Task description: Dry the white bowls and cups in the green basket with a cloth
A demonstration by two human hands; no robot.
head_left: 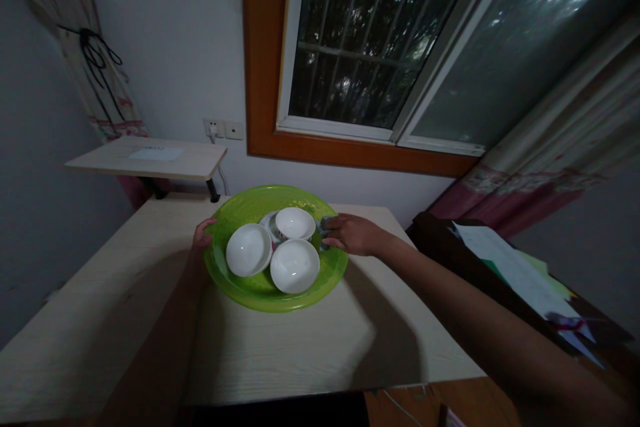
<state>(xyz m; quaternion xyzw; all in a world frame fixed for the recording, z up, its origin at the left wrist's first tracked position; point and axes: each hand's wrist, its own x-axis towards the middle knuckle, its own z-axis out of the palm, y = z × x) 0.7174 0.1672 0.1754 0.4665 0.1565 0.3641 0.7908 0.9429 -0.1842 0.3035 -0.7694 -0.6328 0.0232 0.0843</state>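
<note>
A wide green plastic basin (273, 302) sits on the wooden table, with three white bowls in it: a left bowl (249, 250), a front bowl (295, 267) and a back bowl (295, 223). Partly hidden behind them lies a pale, patterned item (271, 221), perhaps a plate. My left hand (202, 235) grips the basin's left rim, thumb and fingers closed around it. Over the right rim reaches my right hand (347, 233), its fingers closed on a small grey piece (325, 232) that looks like a cloth or sponge.
The table (280, 353) stands against the wall under a barred window (370, 33). At its back left is a small raised shelf (195, 159) with a paper on it. To the right, a dark surface (465, 260) bears papers (515, 267). Curtains hang at both sides.
</note>
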